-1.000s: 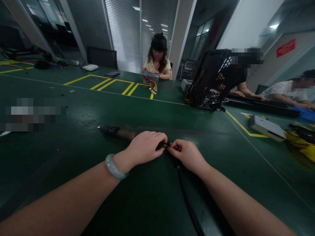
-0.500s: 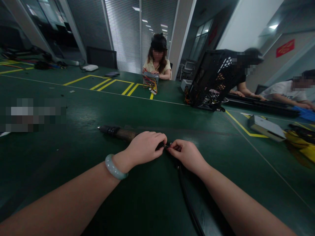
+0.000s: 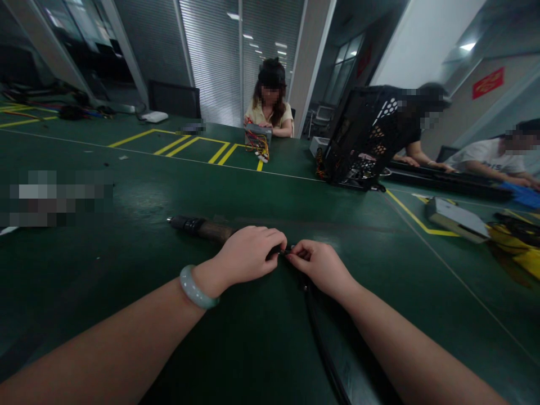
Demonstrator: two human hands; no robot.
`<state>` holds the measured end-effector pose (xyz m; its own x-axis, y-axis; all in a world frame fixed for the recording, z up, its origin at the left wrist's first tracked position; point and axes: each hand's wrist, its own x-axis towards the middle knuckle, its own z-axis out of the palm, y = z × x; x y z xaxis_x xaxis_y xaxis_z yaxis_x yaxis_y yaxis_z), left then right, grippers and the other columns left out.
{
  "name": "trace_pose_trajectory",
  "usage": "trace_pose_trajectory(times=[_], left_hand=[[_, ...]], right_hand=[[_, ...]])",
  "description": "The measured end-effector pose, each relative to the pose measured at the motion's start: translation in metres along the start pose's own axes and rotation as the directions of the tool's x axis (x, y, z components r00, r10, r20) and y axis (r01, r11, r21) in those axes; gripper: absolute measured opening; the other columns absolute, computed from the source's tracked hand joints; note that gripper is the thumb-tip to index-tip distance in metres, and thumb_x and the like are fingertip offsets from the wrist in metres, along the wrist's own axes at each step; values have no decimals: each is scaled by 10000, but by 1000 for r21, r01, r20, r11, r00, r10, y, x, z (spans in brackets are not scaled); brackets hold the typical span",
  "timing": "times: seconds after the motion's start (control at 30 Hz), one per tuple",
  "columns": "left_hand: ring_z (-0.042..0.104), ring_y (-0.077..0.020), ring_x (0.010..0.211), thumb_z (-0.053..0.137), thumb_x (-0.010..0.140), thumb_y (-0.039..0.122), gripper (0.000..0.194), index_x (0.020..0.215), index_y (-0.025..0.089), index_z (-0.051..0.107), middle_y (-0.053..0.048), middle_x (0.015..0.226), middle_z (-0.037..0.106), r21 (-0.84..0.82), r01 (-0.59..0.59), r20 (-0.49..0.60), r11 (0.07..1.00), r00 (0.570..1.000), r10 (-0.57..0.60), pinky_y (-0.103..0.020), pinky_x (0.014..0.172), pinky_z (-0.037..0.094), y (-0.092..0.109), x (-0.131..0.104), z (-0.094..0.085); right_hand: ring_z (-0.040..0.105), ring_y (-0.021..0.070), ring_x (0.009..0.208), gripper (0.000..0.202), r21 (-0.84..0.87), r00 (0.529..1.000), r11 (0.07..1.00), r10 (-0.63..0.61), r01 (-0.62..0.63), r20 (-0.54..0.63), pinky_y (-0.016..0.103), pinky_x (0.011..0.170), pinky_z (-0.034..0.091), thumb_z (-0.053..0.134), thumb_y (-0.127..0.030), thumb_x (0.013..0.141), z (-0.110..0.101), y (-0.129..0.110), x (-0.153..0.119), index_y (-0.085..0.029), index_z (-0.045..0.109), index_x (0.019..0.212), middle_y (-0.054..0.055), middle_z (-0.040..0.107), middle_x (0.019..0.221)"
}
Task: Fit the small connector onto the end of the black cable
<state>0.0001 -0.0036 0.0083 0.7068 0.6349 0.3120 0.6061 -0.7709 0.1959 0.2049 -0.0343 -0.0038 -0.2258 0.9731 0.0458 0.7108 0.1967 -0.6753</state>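
An electric screwdriver (image 3: 213,230) lies on the green table mat, its metal tip pointing left. My left hand (image 3: 253,250) is closed over its rear end and hides that part. Close beside it, the fingers of my right hand (image 3: 318,261) pinch the dark cable end at the back of the screwdriver. The small joint between my fingertips is mostly hidden. From under my right hand a black cable (image 3: 323,343) runs down toward the near edge of the view. A pale green bangle (image 3: 198,287) circles my left wrist.
Across the table a person sits behind a power supply (image 3: 258,135) with coloured wires. A black computer case (image 3: 358,135) stands at back right, with two people beyond it. A grey metal box (image 3: 458,219) and a yellow item (image 3: 517,247) lie at right. A blurred patch covers the left.
Both hands stay almost in place. My fingertips at the cable end have shifted very slightly, and the small gap between them looks narrower.
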Motion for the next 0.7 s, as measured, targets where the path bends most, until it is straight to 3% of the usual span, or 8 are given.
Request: trace_pose_trajectory(times=[0.27, 0.5, 0.7], left_hand=[[601, -198, 835, 592, 821, 318, 177, 971, 227, 574, -8, 910, 632, 8, 52, 5, 999, 999, -52, -336, 714, 438, 0, 1, 1], [602, -202, 842, 572, 788, 213, 203, 991, 229, 569, -16, 923, 638, 1, 48, 9, 999, 999, -48, -348, 753, 440, 2, 0, -3], [597, -206, 850, 600, 806, 320, 193, 972, 225, 570, -17, 933, 635, -11, 56, 8, 998, 998, -56, -342, 737, 435, 0, 0, -1]], right_hand=[[612, 128, 639, 113, 18, 1000, 1000, 7, -7, 11, 222, 559, 390, 606, -301, 842, 0, -2, -1, -214, 672, 811, -16, 691, 742], [609, 131, 631, 132, 1, 1000, 1000, 10, -10, 8, 224, 545, 381, 611, -321, 841, 0, 0, -1, -210, 673, 802, -13, 685, 731], [596, 124, 611, 127, 7, 1000, 1000, 2, -2, 10, 222, 542, 374, 603, -310, 846, 2, 2, 0, -211, 672, 808, -18, 682, 720]])
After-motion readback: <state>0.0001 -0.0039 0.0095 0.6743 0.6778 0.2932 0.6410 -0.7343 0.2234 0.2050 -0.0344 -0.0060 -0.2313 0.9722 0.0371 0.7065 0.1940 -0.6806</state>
